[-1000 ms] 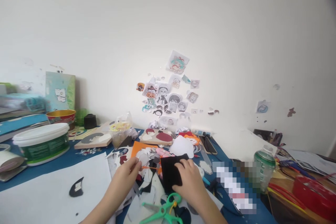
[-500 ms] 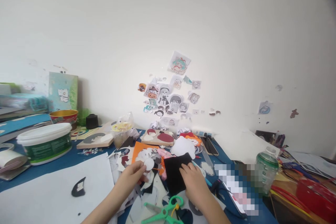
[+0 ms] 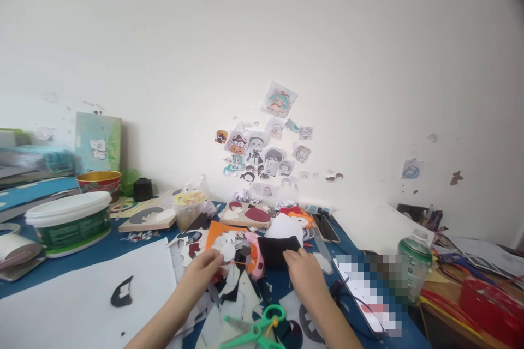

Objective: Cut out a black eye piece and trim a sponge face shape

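Felt had slid farther up the desk under the right hand's fingertips, while the left hand stayed pinching a disc.

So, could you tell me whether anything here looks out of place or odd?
Paper scraps lie strewn over the table around both hands, with green scissors left among them. It is clutter; nothing looks spilled or broken.
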A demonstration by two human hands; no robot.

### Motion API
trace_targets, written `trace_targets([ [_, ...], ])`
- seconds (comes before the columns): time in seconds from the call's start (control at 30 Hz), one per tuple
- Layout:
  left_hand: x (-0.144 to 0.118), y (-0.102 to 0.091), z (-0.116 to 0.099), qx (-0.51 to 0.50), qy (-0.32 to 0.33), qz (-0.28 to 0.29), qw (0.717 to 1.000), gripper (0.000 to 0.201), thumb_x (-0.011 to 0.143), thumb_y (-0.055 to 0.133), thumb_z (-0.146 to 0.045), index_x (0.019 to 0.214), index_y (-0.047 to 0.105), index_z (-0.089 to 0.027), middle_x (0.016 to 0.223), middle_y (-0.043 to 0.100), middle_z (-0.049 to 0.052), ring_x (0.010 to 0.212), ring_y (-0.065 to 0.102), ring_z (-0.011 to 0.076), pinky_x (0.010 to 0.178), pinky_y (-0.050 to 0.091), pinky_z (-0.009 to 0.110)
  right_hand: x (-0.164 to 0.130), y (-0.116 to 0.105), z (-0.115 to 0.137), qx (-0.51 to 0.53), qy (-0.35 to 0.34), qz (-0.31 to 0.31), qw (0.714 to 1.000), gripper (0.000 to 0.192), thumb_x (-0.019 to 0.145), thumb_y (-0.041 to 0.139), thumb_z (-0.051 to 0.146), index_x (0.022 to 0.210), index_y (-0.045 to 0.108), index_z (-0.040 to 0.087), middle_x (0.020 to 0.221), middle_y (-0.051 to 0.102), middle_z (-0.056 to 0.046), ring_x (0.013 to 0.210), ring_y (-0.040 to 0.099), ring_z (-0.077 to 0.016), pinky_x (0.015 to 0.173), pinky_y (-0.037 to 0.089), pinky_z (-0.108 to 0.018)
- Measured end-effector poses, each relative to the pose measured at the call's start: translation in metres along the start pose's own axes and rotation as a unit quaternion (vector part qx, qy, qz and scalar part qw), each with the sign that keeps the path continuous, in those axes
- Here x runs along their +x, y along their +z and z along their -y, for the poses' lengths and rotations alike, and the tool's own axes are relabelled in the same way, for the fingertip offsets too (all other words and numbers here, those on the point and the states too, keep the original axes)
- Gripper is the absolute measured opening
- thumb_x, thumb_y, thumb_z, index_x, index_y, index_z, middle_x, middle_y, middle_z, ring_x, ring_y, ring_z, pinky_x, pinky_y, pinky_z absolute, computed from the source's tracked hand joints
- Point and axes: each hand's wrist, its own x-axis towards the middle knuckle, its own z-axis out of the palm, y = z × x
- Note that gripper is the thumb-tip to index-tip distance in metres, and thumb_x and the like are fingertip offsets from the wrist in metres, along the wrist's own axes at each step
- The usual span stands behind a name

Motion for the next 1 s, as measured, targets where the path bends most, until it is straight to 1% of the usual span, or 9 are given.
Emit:
trace_targets([
  [0.17, -0.010, -0.012, -0.013, 0.008, 0.069, -0.098, 0.993, 0.036, 0.072, 0.043, -0.054, 0.072, 0.051, -0.019, 0.072, 0.064, 0.003, 0.076, 0.062, 0.0220, 0.066, 0.047, 0.031, -0.013, -0.020, 0.025, 0.208, -0.035, -0.131, 0.969, 0.046, 0.082, 0.032, 0.008, 0.123, 0.049, 0.022, 0.105, 0.062, -0.007, 0.091, 0.055, -0.0181, 0.078, 0.045, -0.028],
  [0.27, -0.013, -0.022, -0.016, 0.062, 0.115, -0.203, 0.970, 0.033, 0.076, 0.039, -0.052, 0.073, 0.051, -0.020, 0.072, 0.063, 0.001, 0.073, 0.059, 0.0206, 0.065, 0.045, 0.029, -0.024, -0.025, 0.049, 0.254, -0.189, -0.068, 0.946, 0.043, 0.079, 0.048, 0.017, 0.120, 0.052, 0.027, 0.120, 0.056, -0.001, 0.108, 0.046, -0.0202, 0.094, 0.036, -0.032],
  [0.33, -0.014, -0.025, -0.016, 0.078, 0.136, -0.230, 0.961, 0.031, 0.077, 0.038, -0.049, 0.072, 0.050, -0.021, 0.070, 0.062, 0.000, 0.071, 0.058, 0.0195, 0.065, 0.043, 0.028, -0.026, -0.024, 0.060, 0.284, -0.234, -0.029, 0.929, 0.050, 0.072, 0.061, 0.033, 0.121, 0.051, 0.028, 0.125, 0.052, -0.001, 0.113, 0.042, -0.0228, 0.097, 0.032, -0.033],
  [0.4, -0.013, -0.023, -0.015, 0.095, 0.146, -0.216, 0.961, 0.029, 0.077, 0.038, -0.046, 0.069, 0.050, -0.021, 0.069, 0.061, 0.000, 0.070, 0.057, 0.0189, 0.064, 0.043, 0.027, -0.021, -0.019, 0.064, 0.318, -0.183, -0.033, 0.930, 0.043, 0.072, 0.061, 0.042, 0.111, 0.058, 0.025, 0.113, 0.059, -0.003, 0.105, 0.049, -0.0221, 0.091, 0.036, -0.030],
  [0.5, -0.011, -0.011, -0.011, 0.137, 0.140, -0.160, 0.968, 0.029, 0.078, 0.038, -0.044, 0.067, 0.051, -0.021, 0.069, 0.061, 0.000, 0.069, 0.057, 0.0189, 0.064, 0.042, 0.027, -0.002, -0.006, 0.058, 0.304, 0.048, -0.052, 0.950, 0.035, 0.084, 0.040, 0.043, 0.079, 0.065, 0.018, 0.079, 0.066, -0.006, 0.075, 0.059, -0.0190, 0.066, 0.042, -0.027],
  [0.57, -0.009, -0.003, -0.007, 0.170, 0.129, -0.120, 0.970, 0.029, 0.080, 0.035, -0.042, 0.067, 0.050, -0.021, 0.068, 0.060, 0.000, 0.068, 0.057, 0.0186, 0.063, 0.041, 0.027, 0.014, 0.003, 0.053, 0.253, 0.140, 0.006, 0.957, 0.039, 0.079, 0.044, 0.050, 0.069, 0.063, 0.018, 0.071, 0.066, -0.007, 0.068, 0.061, -0.0214, 0.057, 0.040, -0.028],
  [0.63, -0.007, 0.002, -0.002, 0.215, 0.124, -0.087, 0.965, 0.029, 0.081, 0.034, -0.038, 0.065, 0.049, -0.020, 0.064, 0.058, 0.001, 0.066, 0.056, 0.0184, 0.060, 0.040, 0.027, 0.029, 0.010, 0.050, 0.223, 0.160, 0.058, 0.960, 0.045, 0.073, 0.046, 0.058, 0.065, 0.063, 0.017, 0.070, 0.066, -0.009, 0.066, 0.062, -0.0241, 0.054, 0.040, -0.029],
  [0.77, 0.000, 0.004, 0.007, 0.314, 0.143, -0.061, 0.937, 0.028, 0.083, 0.030, -0.031, 0.064, 0.048, -0.020, 0.063, 0.057, 0.002, 0.063, 0.055, 0.0182, 0.059, 0.037, 0.027, 0.045, 0.016, 0.054, 0.204, 0.202, 0.062, 0.956, 0.042, 0.067, 0.049, 0.059, 0.066, 0.064, 0.020, 0.075, 0.068, -0.009, 0.072, 0.063, -0.0260, 0.057, 0.042, -0.031],
  [1.0, 0.011, 0.004, 0.020, 0.408, 0.186, -0.036, 0.893, 0.028, 0.084, 0.031, -0.023, 0.075, 0.057, -0.020, 0.080, 0.065, 0.007, 0.081, 0.059, 0.0200, 0.071, 0.039, 0.027, 0.046, 0.025, 0.052, 0.247, 0.252, 0.051, 0.934, 0.014, 0.064, 0.051, 0.029, 0.065, 0.062, 0.020, 0.074, 0.068, -0.008, 0.072, 0.063, -0.0251, 0.056, 0.041, -0.029],
])
